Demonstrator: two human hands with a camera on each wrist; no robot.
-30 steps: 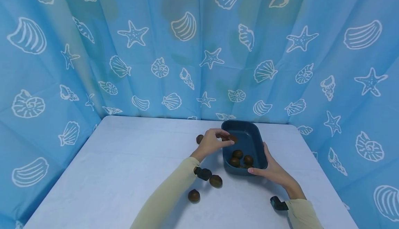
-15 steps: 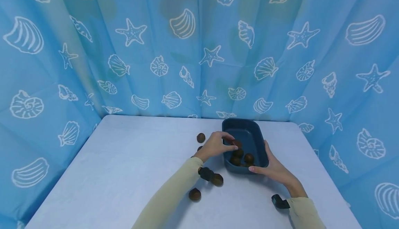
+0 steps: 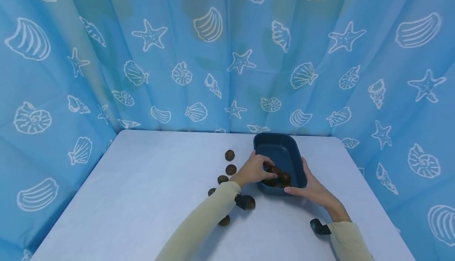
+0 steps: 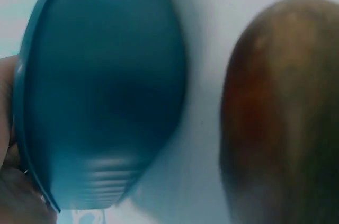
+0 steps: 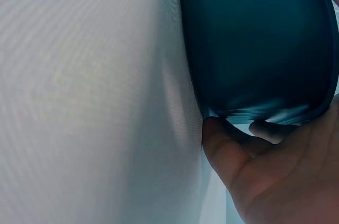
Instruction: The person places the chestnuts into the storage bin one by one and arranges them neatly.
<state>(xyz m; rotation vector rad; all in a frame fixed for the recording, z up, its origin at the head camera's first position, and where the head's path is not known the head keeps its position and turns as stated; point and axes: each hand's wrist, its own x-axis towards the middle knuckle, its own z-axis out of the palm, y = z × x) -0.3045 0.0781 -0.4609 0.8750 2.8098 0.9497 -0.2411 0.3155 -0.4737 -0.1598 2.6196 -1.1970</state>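
Observation:
A dark blue rectangular box (image 3: 275,142) stands at the table's back right, with several brown chestnuts (image 3: 285,177) gathered at its near end. My left hand (image 3: 253,170) reaches over the box's left rim, a chestnut (image 3: 275,170) between its thumb and fingers, low among the others. Its fingertips are partly hidden by the chestnuts. My right hand (image 3: 314,192) grips the box's near right corner, thumb at the near rim and fingers along the right side. In the right wrist view, its fingers (image 5: 225,150) curl against the box wall (image 5: 259,49).
Several loose chestnuts lie on the white table (image 3: 142,182) left of the box, one (image 3: 229,155) farthest back. Another chestnut (image 3: 250,203) sits beneath my left wrist and looms blurred in the left wrist view. A shell-patterned blue curtain (image 3: 213,63) surrounds the table's back and sides.
My left hand has carried the chestnut right and toward the near end, down among the others in the box. Chestnuts behind the left forearm have come into view. My right hand keeps its hold.

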